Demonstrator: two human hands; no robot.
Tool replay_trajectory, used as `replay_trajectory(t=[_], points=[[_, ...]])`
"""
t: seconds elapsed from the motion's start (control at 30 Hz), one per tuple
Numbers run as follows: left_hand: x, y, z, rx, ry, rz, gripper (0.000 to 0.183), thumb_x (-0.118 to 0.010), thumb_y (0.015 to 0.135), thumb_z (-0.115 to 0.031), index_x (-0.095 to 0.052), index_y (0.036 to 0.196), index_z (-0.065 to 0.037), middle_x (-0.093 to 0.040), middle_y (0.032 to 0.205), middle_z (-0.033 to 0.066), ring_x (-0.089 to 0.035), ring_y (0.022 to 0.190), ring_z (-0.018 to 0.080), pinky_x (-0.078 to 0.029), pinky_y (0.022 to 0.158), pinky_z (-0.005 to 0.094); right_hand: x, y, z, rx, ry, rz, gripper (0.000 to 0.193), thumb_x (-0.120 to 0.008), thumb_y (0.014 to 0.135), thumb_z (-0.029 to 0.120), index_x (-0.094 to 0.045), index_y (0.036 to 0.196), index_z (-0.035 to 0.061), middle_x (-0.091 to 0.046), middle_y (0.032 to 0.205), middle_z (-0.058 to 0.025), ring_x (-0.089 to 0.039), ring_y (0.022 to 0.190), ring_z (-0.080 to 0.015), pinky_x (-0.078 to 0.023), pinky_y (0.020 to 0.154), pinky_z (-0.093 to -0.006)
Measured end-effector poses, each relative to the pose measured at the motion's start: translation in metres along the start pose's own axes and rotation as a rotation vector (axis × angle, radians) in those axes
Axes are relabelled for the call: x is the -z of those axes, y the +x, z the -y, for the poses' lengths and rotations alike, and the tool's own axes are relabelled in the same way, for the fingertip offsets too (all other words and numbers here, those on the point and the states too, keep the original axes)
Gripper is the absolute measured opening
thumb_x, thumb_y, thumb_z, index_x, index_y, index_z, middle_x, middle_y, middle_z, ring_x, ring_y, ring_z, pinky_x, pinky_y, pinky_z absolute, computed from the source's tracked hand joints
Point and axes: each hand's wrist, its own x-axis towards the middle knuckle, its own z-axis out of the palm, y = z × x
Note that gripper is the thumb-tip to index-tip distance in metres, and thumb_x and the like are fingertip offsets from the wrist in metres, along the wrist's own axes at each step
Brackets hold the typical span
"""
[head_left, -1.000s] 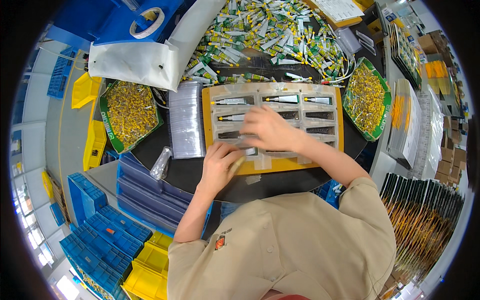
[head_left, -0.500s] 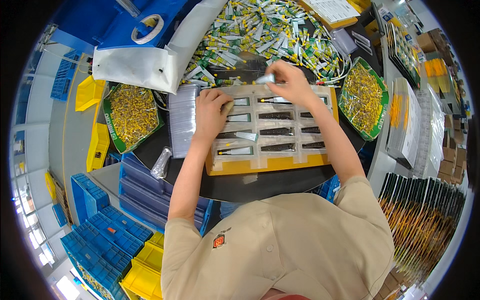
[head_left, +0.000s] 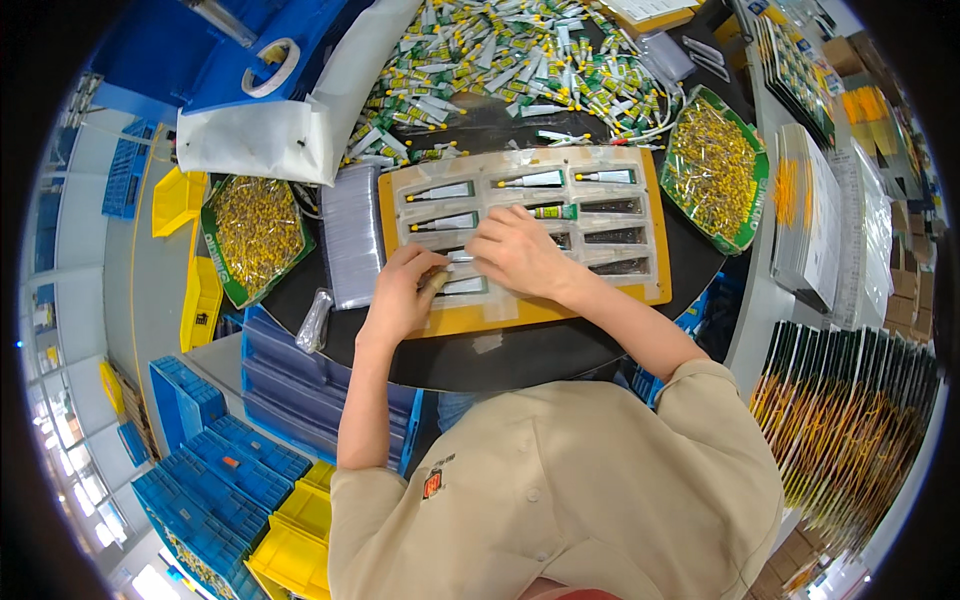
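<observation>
A clear blister tray [head_left: 566, 295] sits in a yellow frame [head_left: 560, 320] in front of me. Small white-and-green tubes with yellow tips lie in several of its slots, such as a tube [head_left: 530, 180] in the back row. My right hand [head_left: 518, 252] bends over the tray's left and middle columns, its fingertips closed on a small tube [head_left: 461, 257] in the third row. Beside it, my left hand [head_left: 403, 290] is curled at the tray's left edge, with a tan covering on one fingertip. What its fingers hold, if anything, is hidden.
A large heap of tubes [head_left: 500, 65] spreads behind the tray. Boxes of small yellow-tipped pieces stand left [head_left: 255, 235] and right [head_left: 712, 165]. A stack of clear plastic sheets [head_left: 355, 240] adjoins the tray, near a clear bundle [head_left: 315, 322]. Blue crates [head_left: 205, 470] stand lower left.
My right hand has come down from behind the tray to its left columns. My left hand has moved nearer along the left edge. More tubes now lie in the back rows.
</observation>
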Motion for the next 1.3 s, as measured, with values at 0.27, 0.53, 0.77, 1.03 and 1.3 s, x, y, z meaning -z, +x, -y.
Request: replay_trajectory(t=[0.27, 0.53, 0.77, 1.03, 1.3], points=[[-0.045, 0.024, -0.069, -0.106, -0.27, 0.107, 0.019, -0.065, 0.079, 0.0, -0.063, 0.098, -0.001, -0.06, 0.093, 0.0149, -0.062, 0.084, 0.0325, -0.052, 0.072, 0.0385, 0.078, -0.09, -0.023, -0.241, -0.084, -0.202, 0.012, -0.069, 0.077, 0.008, -0.069, 0.089, 0.0096, -0.062, 0.082, -0.0045, -0.057, 0.084, -0.0244, -0.043, 0.08, -0.0364], [-0.029, 0.011, -0.055, 0.09, -0.061, 0.026, 0.029, -0.066, 0.079, 0.002, -0.064, 0.107, -0.002, -0.058, 0.091, 0.0142, -0.06, 0.083, 0.0319, -0.049, 0.074, 0.0391, 0.092, -0.087, -0.038, -0.507, 0.153, -0.23, 0.021, -0.069, 0.077, 0.006, -0.068, 0.099, 0.0055, -0.063, 0.092, -0.0091, -0.061, 0.083, -0.0285, -0.051, 0.07, -0.0353], [-0.029, 0.027, -0.03, -0.124, 0.18, 0.009, 0.023, -0.066, 0.074, 0.003, -0.064, 0.096, -0.004, -0.059, 0.091, 0.0121, -0.058, 0.087, 0.0342, -0.046, 0.076, 0.0428, 0.034, -0.043, -0.076, -0.064, -0.02, -0.037, 0.015, -0.071, 0.076, 0.014, -0.063, 0.085, 0.0054, -0.057, 0.087, -0.0082, -0.055, 0.087, -0.0257, -0.047, 0.077, -0.0374], [-0.126, 0.007, -0.114, -0.421, -0.128, 0.379, 0.023, -0.066, 0.072, -0.002, -0.063, 0.095, -0.002, -0.06, 0.096, 0.0156, -0.059, 0.094, 0.0349, -0.05, 0.078, 0.0419, 0.079, -0.042, -0.092, -0.123, -0.041, -0.283, 0.013, -0.066, 0.082, 0.016, -0.067, 0.092, 0.009, -0.059, 0.089, -0.0088, -0.056, 0.09, -0.0274, -0.048, 0.08, -0.0379], [-0.242, 0.018, -0.216, -0.653, -0.314, 0.621, 0.065, -0.074, 0.073, -0.015, -0.047, 0.128, 0.006, -0.054, 0.112, 0.0191, -0.054, 0.103, 0.0353, -0.046, 0.089, 0.0396, 0.136, -0.048, -0.199, -0.544, -0.14, -0.124, 0.018, -0.064, 0.085, 0.021, -0.07, 0.098, 0.01, -0.066, 0.094, -0.0105, -0.063, 0.09, -0.0313, -0.051, 0.08, -0.0405]])
